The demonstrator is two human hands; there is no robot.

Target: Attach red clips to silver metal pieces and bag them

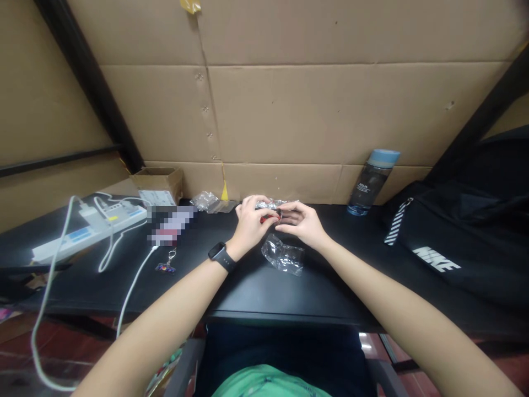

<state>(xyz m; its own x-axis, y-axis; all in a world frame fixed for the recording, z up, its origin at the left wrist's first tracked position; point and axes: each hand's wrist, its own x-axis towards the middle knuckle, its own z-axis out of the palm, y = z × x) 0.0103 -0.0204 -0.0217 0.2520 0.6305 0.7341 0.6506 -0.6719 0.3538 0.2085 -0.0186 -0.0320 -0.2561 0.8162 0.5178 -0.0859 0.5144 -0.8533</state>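
Near the back of the black table, my left hand (253, 223) is closed on a small red item (264, 219), its thumb and fingers pinched around it. My right hand (303, 223) meets it from the right, fingers curled at a small dark ring-like piece (280, 214) beside the red item. Fingers partly hide both pieces, so their full shape cannot be made out. A crumpled clear plastic bag (283, 255) lies just in front of the hands. More shiny clear plastic (285, 204) shows behind the fingers.
At left are a white power strip (88, 231) with cables, a cardboard box (159, 184), a blurred item with a keychain (166, 266) and clear plastic packets (206, 202). A bottle (370, 182) and a black bag (463, 231) stand at right. Cardboard (289, 121) walls the back.
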